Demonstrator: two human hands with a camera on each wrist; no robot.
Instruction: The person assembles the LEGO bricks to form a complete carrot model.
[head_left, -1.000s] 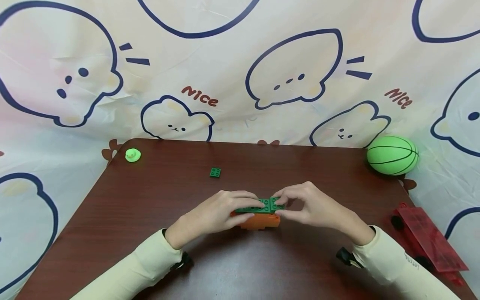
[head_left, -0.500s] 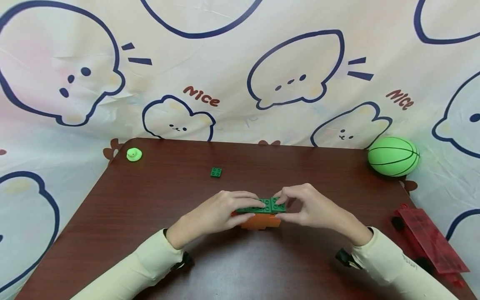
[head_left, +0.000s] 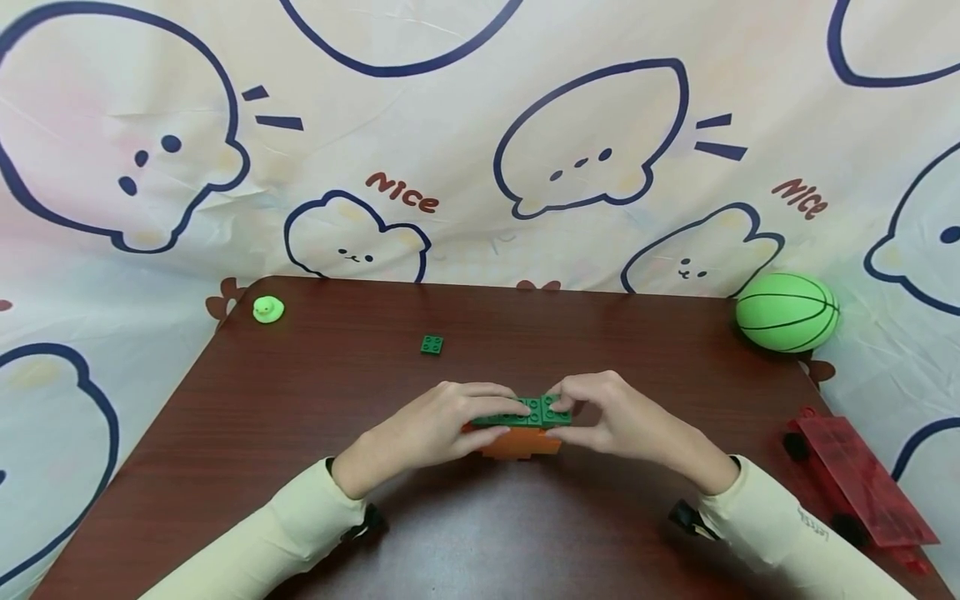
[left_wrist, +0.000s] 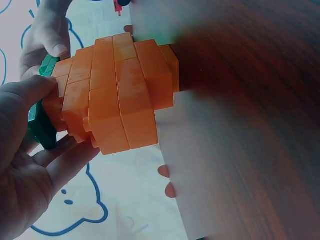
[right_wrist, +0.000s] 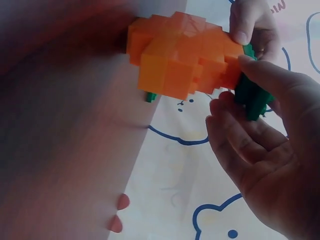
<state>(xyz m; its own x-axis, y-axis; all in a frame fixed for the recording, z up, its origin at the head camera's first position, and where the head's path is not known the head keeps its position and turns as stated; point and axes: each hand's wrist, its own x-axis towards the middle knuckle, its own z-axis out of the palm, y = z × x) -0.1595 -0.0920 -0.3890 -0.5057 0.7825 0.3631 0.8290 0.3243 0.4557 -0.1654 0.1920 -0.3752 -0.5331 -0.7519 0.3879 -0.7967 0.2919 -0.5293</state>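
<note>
Between both hands stands a stepped build of toy bricks, with an orange body [head_left: 521, 444] and a layer of studded green bricks [head_left: 534, 410] on top. The left hand [head_left: 442, 421] grips its left end, thumb along the near side and fingers over the green bricks. At the right end the right hand [head_left: 622, 417] holds the build, thumb in front near the green layer and index finger on the green top. In the left wrist view the orange body [left_wrist: 120, 95] narrows downward toward the tabletop. The right wrist view shows the thumb and fingers on either side of the green bricks [right_wrist: 252, 95].
A loose green four-stud brick [head_left: 431, 344] lies on the dark wood table [head_left: 337, 350] behind the build. At the back left corner sits a small green duck [head_left: 267, 310]. A green ball [head_left: 787, 313] and a red toy vehicle [head_left: 862, 479] with black wheels stand along the right edge.
The right thumb has slid slightly left and down along the front of the build, and the right wrist has shifted a little left. The left hand and the build stay in place.
</note>
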